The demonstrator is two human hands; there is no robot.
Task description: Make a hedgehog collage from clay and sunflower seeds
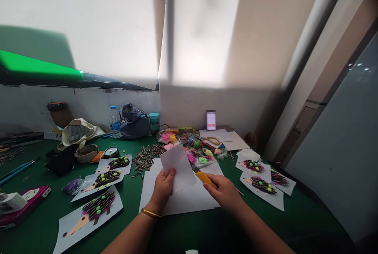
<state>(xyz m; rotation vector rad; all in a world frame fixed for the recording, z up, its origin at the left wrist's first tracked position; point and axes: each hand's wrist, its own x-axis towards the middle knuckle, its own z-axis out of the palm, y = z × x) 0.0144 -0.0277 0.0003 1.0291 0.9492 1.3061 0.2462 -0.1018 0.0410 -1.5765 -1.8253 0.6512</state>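
My left hand (pixel 163 188) grips a small sheet of white paper (pixel 178 167) by its lower left edge, thumb on the front. The sheet is tilted up above larger white sheets (pixel 189 202) lying on the green table. In my right hand (pixel 226 191) is a yellow-handled utility knife (pixel 206 179). Its blade points up and left, close to the right edge of the held paper; whether it touches the paper I cannot tell. Behind the paper lie a pile of striped sunflower seeds (pixel 146 157) and bags of coloured clay (pixel 191 153), partly hidden.
Hedgehog pictures made with seeds lie at left (pixel 97 210) and right (pixel 261 187). Scissors (pixel 211 141) rest among the clay bags. A phone (pixel 210 121) stands against the wall. A water bottle (pixel 115 122), a blue bag (pixel 134 124) and a tape roll (pixel 111 151) are at back left.
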